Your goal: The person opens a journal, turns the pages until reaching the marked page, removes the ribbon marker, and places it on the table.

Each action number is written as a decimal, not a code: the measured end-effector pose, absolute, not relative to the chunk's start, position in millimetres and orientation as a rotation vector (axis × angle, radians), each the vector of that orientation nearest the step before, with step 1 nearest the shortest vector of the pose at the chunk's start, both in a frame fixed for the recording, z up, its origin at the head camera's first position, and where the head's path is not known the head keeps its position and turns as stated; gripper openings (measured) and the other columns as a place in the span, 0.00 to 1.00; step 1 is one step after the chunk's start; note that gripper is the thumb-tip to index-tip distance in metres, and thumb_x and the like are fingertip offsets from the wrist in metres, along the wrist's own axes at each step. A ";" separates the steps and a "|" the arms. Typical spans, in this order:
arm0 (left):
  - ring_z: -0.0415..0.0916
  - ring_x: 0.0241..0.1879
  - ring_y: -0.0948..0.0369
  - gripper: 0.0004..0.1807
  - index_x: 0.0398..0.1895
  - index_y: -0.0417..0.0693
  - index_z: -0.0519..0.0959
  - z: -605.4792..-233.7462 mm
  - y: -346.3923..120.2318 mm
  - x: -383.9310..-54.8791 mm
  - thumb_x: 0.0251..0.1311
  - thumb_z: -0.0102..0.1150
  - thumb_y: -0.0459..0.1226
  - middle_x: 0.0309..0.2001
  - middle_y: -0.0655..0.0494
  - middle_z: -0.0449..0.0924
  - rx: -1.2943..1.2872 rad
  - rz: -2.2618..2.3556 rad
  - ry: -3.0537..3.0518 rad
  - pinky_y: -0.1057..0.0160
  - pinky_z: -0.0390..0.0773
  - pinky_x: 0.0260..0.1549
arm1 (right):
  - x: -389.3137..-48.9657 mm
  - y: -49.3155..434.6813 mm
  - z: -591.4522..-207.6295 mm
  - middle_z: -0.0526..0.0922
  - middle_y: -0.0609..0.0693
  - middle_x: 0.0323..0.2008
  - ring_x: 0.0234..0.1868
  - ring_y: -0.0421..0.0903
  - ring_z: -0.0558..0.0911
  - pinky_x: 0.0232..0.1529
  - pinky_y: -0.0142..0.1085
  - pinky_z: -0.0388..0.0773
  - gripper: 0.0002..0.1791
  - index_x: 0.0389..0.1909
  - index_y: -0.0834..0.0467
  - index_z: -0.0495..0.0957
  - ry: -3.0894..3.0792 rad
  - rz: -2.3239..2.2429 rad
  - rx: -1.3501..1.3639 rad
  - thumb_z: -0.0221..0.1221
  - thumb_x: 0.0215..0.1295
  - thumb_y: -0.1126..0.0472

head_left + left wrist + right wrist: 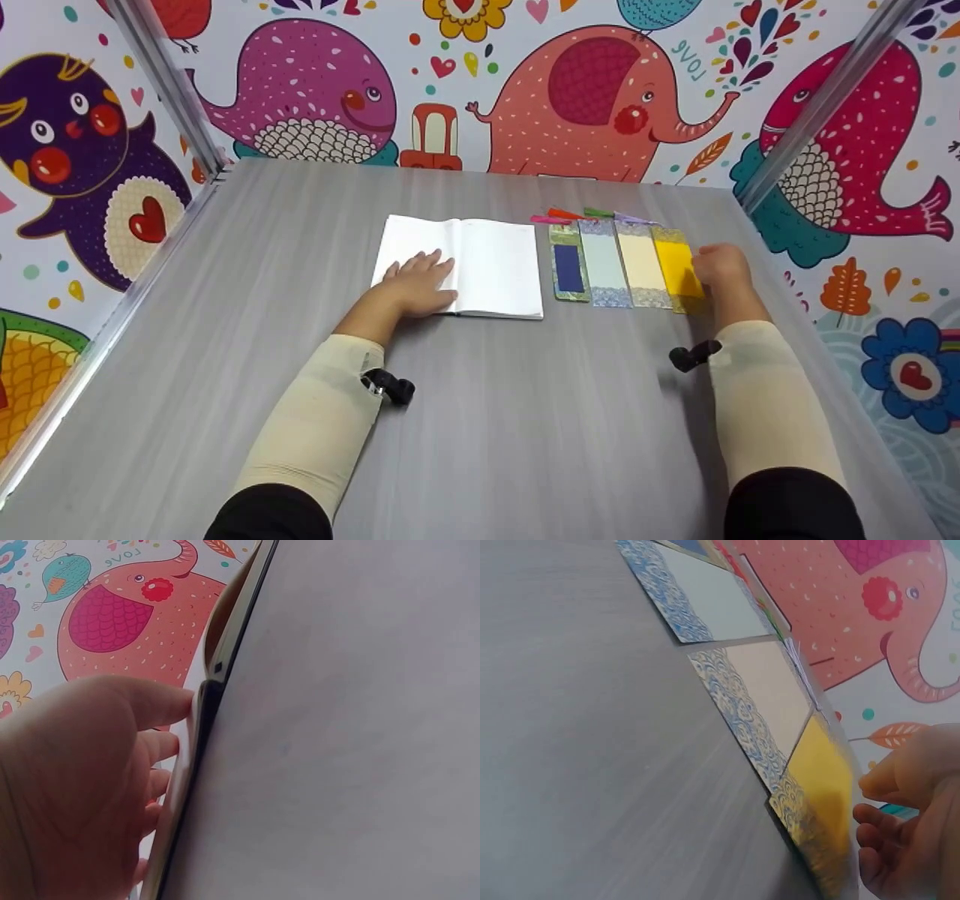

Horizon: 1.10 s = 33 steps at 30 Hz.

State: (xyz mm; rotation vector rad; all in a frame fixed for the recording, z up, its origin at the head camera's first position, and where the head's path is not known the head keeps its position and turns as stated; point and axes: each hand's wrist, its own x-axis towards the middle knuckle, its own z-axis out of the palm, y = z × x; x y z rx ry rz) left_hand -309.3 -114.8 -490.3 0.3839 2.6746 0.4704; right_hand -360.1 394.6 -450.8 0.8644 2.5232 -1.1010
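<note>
An open notebook (499, 266) with blank white pages lies on the table. My left hand (421, 285) rests spread over its left page, thumb near the centre fold; in the left wrist view the fingers reach over the notebook's near edge (196, 735). Right of the notebook several patterned bookmarks lie in a row: one with a dark blue panel (568, 268), a pale blue one (604, 262), a cream one (643, 262) and a yellow one (677, 266). My right hand (724, 268) pinches the yellow bookmark's right edge, thumb and curled fingers showing in the right wrist view.
Pink, red, green and purple tassels (566, 215) stick out from the bookmarks' far ends. Cartoon-printed panels (315, 82) stand behind and beside the grey table (525, 420), with metal posts (169, 82) at the corners.
</note>
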 end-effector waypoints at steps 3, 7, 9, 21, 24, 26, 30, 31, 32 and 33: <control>0.30 0.90 0.47 0.44 0.89 0.61 0.47 -490.0 -114.6 -309.8 0.75 0.44 0.60 0.90 0.55 0.35 0.378 0.474 2.675 0.34 0.32 0.84 | -359.4 385.5 -451.2 0.57 0.64 0.84 0.77 0.62 0.66 0.84 0.53 0.61 0.34 0.85 0.57 0.55 2.555 -1.093 0.838 0.49 0.85 0.54; 0.31 0.90 0.47 0.44 0.89 0.61 0.47 -488.6 -114.0 -309.4 0.75 0.44 0.60 0.90 0.54 0.36 0.376 0.465 2.680 0.34 0.33 0.85 | -357.9 362.2 -453.9 0.57 0.63 0.84 0.78 0.62 0.66 0.84 0.54 0.63 0.37 0.86 0.55 0.55 2.625 -1.107 0.747 0.50 0.84 0.44; 0.31 0.90 0.47 0.44 0.89 0.60 0.47 -487.1 -113.6 -308.0 0.75 0.43 0.60 0.90 0.54 0.36 0.379 0.464 2.683 0.34 0.33 0.85 | -355.9 347.3 -455.2 0.61 0.63 0.83 0.77 0.63 0.68 0.82 0.55 0.65 0.39 0.85 0.57 0.57 2.704 -1.094 0.646 0.51 0.83 0.43; 0.34 0.89 0.45 0.43 0.89 0.58 0.49 -480.6 -112.8 -299.0 0.75 0.43 0.59 0.90 0.50 0.39 0.416 0.498 2.702 0.32 0.35 0.84 | -343.0 259.9 -454.6 0.75 0.61 0.74 0.72 0.59 0.76 0.77 0.56 0.73 0.38 0.82 0.53 0.65 2.838 -1.040 0.301 0.57 0.79 0.40; 0.33 0.89 0.45 0.43 0.89 0.58 0.49 -482.0 -112.2 -300.6 0.76 0.43 0.59 0.90 0.50 0.38 0.421 0.500 2.697 0.32 0.34 0.84 | -340.8 244.0 -456.8 0.77 0.60 0.72 0.71 0.59 0.77 0.76 0.57 0.74 0.37 0.81 0.53 0.67 2.861 -1.048 0.247 0.58 0.78 0.41; 0.33 0.89 0.45 0.43 0.89 0.59 0.48 -483.8 -112.6 -302.4 0.76 0.43 0.59 0.90 0.51 0.38 0.412 0.491 2.695 0.33 0.34 0.84 | -338.8 231.5 -458.8 0.77 0.59 0.72 0.72 0.59 0.76 0.76 0.57 0.73 0.37 0.81 0.51 0.67 2.884 -1.048 0.180 0.60 0.77 0.42; 0.31 0.90 0.47 0.43 0.89 0.60 0.47 -488.4 -113.6 -307.0 0.76 0.43 0.60 0.90 0.53 0.36 0.381 0.474 2.686 0.33 0.32 0.85 | -334.6 202.9 -467.0 0.72 0.58 0.77 0.79 0.60 0.69 0.80 0.63 0.65 0.38 0.82 0.49 0.67 2.952 -0.966 -0.113 0.62 0.75 0.42; 0.31 0.90 0.47 0.43 0.89 0.60 0.47 -488.9 -113.8 -307.7 0.76 0.43 0.60 0.90 0.53 0.36 0.377 0.474 2.686 0.33 0.32 0.84 | -332.8 195.6 -469.6 0.70 0.58 0.79 0.82 0.60 0.66 0.81 0.64 0.61 0.39 0.82 0.48 0.66 2.968 -0.909 -0.203 0.62 0.75 0.42; 0.31 0.90 0.47 0.43 0.89 0.60 0.47 -489.4 -113.8 -308.2 0.76 0.43 0.60 0.90 0.53 0.36 0.375 0.475 2.685 0.33 0.32 0.84 | -330.8 188.8 -472.1 0.66 0.57 0.81 0.84 0.60 0.62 0.82 0.66 0.58 0.40 0.83 0.47 0.64 2.984 -0.831 -0.289 0.62 0.74 0.40; 0.31 0.90 0.47 0.44 0.89 0.60 0.47 -489.7 -113.5 -308.7 0.76 0.43 0.60 0.90 0.53 0.36 0.376 0.477 2.684 0.33 0.33 0.84 | -328.5 182.6 -474.8 0.63 0.56 0.83 0.85 0.61 0.59 0.82 0.68 0.55 0.42 0.84 0.46 0.63 2.991 -0.758 -0.366 0.62 0.74 0.39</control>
